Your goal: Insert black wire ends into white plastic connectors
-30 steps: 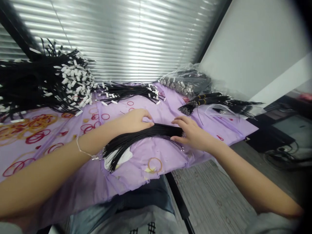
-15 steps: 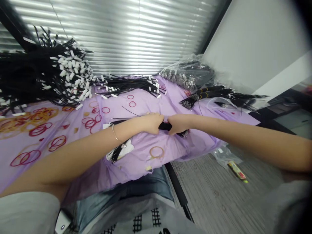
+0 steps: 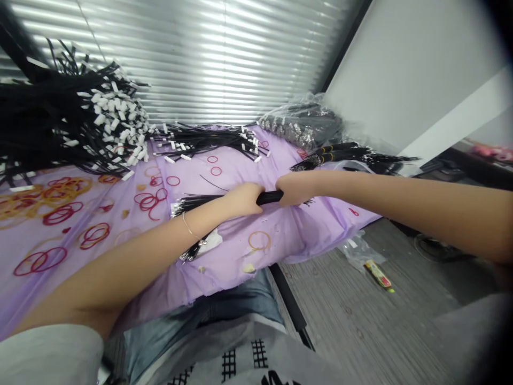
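A bundle of thin black cables [image 3: 269, 198] runs between my two hands over the purple cloth [image 3: 236, 251]. My left hand [image 3: 243, 198] is closed round it, knuckles up. Close beside it, my right hand [image 3: 295, 188] grips the same bundle, with a few cable ends showing past the fingers. More black wire ends [image 3: 194, 202] fan out to the left of my left hand, and others [image 3: 194, 248] stick out below the wrist with the bracelet, near a white scrap. Both palms are hidden.
A big heap of black cables with white connectors [image 3: 120, 115] lies at the left, a smaller row [image 3: 208, 138] along the blinds. Bagged cables [image 3: 304, 123] and banded bundles [image 3: 344, 152] lie at the back right. Red rubber bands [image 3: 150, 200] are scattered left. A wrapper [image 3: 378, 274] lies on the floor.
My right hand has risen slightly, and the bundle between the hands now looks straighter. My left hand keeps its grip, a little higher and further left. The view has shifted slightly.
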`<state>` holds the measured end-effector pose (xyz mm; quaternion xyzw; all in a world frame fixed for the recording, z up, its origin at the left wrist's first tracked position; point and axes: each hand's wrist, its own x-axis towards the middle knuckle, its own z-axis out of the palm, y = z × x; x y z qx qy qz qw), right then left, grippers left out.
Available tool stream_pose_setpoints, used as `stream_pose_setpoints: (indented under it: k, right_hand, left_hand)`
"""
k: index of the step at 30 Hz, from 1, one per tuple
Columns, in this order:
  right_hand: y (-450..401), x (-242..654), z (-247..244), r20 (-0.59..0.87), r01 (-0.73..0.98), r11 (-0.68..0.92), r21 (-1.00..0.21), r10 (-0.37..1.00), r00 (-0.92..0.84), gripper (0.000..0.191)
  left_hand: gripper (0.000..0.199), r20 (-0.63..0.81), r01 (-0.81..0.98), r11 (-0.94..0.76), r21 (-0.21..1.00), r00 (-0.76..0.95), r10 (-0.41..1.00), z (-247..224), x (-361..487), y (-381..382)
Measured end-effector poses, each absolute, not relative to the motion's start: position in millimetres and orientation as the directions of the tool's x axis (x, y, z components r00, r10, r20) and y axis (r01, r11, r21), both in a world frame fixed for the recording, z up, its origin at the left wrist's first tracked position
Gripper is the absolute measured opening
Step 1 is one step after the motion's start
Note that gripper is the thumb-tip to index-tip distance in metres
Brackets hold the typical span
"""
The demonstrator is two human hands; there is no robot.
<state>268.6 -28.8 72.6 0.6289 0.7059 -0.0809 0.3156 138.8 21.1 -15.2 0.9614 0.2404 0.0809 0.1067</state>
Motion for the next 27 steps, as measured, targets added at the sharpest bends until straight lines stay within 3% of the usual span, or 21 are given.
stream_pose_setpoints:
  k: [8,12,16,19,23,27]
  right_hand:
    - [-39,251,119,-0.407,0.871,0.254,0.421,0.911,-0.069,0.014]
    - [-48,252,134,-0.367,0.875,0.244,0.418,0.927,-0.083,0.015]
    - [-58,254,148,-0.288,0.876,0.223,0.428,0.952,-0.101,0.017]
    - [-64,261,162,-0.209,0.904,0.194,0.380,0.970,-0.121,0.019]
    - [-70,282,173,-0.151,0.949,0.138,0.282,0.984,-0.098,0.018]
    - [-76,296,163,-0.108,0.970,0.205,0.134,0.976,-0.191,0.019]
  left_hand:
    - [0.034,0.358,0.511,-0.801,0.312,0.718,0.597,-3,129,15]
    - [0.020,0.400,0.600,-0.754,0.269,0.642,0.654,24,112,17]
    - [0.021,0.463,0.562,-0.799,0.213,0.662,0.589,61,90,13]
    - [0.021,0.361,0.534,-0.800,0.275,0.714,0.600,90,71,9]
    - [0.022,0.046,0.627,-0.649,0.432,0.703,0.710,117,38,4]
    - [0.023,-0.182,0.715,-0.540,0.444,0.662,0.727,121,14,-4]
